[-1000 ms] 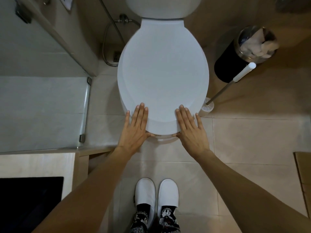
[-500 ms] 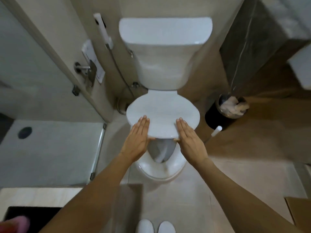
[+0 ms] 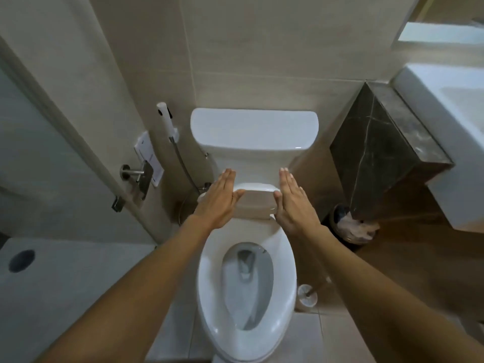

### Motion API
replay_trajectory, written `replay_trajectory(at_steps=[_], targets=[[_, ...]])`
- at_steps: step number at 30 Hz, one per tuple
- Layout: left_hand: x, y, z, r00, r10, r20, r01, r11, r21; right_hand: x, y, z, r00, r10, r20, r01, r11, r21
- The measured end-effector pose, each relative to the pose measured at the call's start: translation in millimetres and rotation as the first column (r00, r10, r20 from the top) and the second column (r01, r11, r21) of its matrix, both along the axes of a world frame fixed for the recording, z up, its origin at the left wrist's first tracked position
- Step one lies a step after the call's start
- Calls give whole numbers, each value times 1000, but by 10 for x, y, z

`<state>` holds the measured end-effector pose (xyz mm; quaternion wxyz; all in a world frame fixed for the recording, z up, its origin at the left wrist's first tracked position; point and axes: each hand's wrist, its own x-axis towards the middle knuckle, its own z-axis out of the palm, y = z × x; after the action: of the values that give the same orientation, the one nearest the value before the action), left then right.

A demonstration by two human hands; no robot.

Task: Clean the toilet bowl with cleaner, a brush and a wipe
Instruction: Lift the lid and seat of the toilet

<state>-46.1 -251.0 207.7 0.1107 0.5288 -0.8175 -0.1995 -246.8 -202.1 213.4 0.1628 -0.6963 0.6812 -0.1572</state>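
The white toilet stands in the middle of the view with its seat (image 3: 284, 260) down and the bowl (image 3: 246, 284) exposed, water at the bottom. The lid (image 3: 255, 203) is raised nearly upright against the tank (image 3: 254, 132). My left hand (image 3: 218, 197) lies flat against the lid's left edge with straight fingers, thumb on the lid's front. At the lid's right edge my right hand (image 3: 292, 200) does the same. A toilet brush holder (image 3: 306, 297) stands on the floor to the right of the bowl, its handle partly behind my right forearm.
A bidet sprayer (image 3: 166, 121) hangs on the wall left of the tank, with a metal holder (image 3: 138, 176) further left. A black bin (image 3: 353, 226) full of tissue sits right of the toilet under a dark stone counter (image 3: 385, 153). A white basin (image 3: 450, 132) is at right.
Both hands have lifted the lid from closed on the seat to nearly upright against the tank. The bowl is now uncovered. The camera has tilted up towards the wall.
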Motion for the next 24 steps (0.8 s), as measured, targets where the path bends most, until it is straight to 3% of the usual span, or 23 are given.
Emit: replay_trajectory(at_steps=[14,24], targets=[[-324,-1682,347,995,-45,86,38,997,73,-267,-1718,276,996,-94,-6,94,989,118],[-357,-1903,325,997,-44,57,37,994,107,-313,-1928,244,997,-82,10,80,990,114]])
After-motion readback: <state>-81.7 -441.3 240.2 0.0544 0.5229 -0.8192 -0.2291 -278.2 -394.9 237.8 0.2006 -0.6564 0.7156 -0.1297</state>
